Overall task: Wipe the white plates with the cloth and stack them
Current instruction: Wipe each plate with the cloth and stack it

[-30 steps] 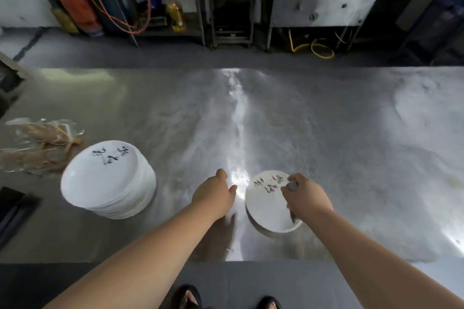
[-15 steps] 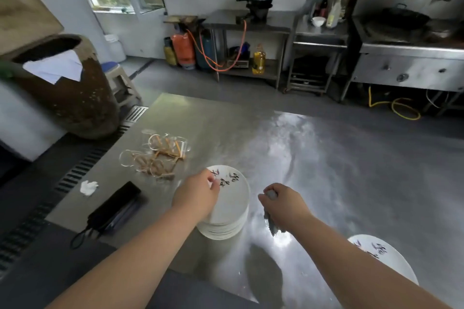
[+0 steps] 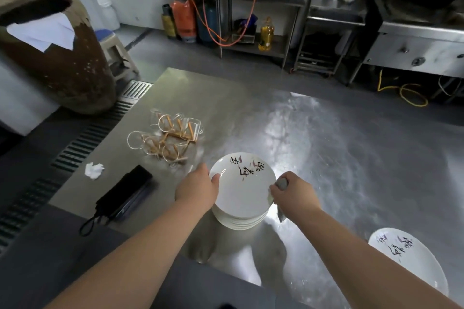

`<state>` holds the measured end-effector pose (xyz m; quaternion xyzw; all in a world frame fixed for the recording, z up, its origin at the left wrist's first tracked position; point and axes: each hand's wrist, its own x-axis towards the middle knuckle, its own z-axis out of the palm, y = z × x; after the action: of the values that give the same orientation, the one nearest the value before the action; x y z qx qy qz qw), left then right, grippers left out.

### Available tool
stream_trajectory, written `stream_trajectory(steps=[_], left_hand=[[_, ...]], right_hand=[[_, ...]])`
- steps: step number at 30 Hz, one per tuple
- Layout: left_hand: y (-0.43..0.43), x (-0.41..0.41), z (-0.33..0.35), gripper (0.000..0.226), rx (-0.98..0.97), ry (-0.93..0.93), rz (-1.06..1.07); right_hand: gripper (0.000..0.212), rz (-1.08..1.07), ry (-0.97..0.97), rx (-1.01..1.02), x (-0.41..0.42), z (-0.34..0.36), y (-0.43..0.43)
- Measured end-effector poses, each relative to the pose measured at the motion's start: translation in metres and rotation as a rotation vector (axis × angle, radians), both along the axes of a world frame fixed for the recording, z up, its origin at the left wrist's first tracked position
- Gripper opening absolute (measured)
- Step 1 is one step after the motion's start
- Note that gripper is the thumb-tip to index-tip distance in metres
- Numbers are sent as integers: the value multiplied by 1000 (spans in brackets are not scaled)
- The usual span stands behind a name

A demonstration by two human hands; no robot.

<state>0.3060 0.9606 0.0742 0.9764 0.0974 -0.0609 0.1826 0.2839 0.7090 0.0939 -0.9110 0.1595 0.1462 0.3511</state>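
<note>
Far to the left of your left grip (image 3: 197, 189), past the edge of the tabletop (image 3: 326, 148), a big brown clay jar (image 3: 62, 63) stands with white paper in its mouth. Closer in, still left of that grip, a crumpled white tissue (image 3: 94, 170) and a black folded umbrella (image 3: 125, 194) lie on the tabletop, the umbrella's loop pointing toward you. Just beyond the left grip sit clear packets of brown sticks (image 3: 167, 139).

Your left grip is closed on the left rim of the top plate (image 3: 243, 188). The thumb lies on its upper face and the fingers are hidden under the rim. That plate is white with dark brush writing on its far half. It lies between your two grips, over the stack of white plates (image 3: 241, 221). Whether it rests on the stack or is raised off it cannot be told.

Your right grip (image 3: 292, 195) is a tight fist round the grey cloth (image 3: 280, 217). One end of the cloth pokes out at the top of the fist and the other hangs below the hand. The knuckles are right at the top plate's right rim.

To the right of that grip and nearer to you, well apart from the stack, a single white plate (image 3: 411, 258) with the same writing lies flat on the tabletop. Your right forearm crosses in front of part of it.
</note>
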Motion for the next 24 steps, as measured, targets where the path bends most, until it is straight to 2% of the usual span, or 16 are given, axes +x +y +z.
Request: stream_trajectory(steps=[8,13,16,18,21,22,24], left_hand=[[5,1,0,32,83,-17,-72],[-6,0,19,37,-71,-91,-63],[-25,-7,40,35,-279,-146,-102],[-42,-17,54,25,-540,-109,-122],[-73,-40,77,8,-1009,42,-57],[-83,-48,83,8,-1142,101,-18],[-100,-59,88,22,-1333,209,43]], right_hand=[[7,-43,32,207,-5,6,-2],[7,-132,-21,301,-19,21,-14],[5,-192,-79,328,-34,41,-35],[3,-232,-121,348,-48,55,-51],[3,-273,-164,335,-73,74,-77],[5,-280,-169,347,-83,79,-85],[13,-292,-188,384,-102,86,-103]])
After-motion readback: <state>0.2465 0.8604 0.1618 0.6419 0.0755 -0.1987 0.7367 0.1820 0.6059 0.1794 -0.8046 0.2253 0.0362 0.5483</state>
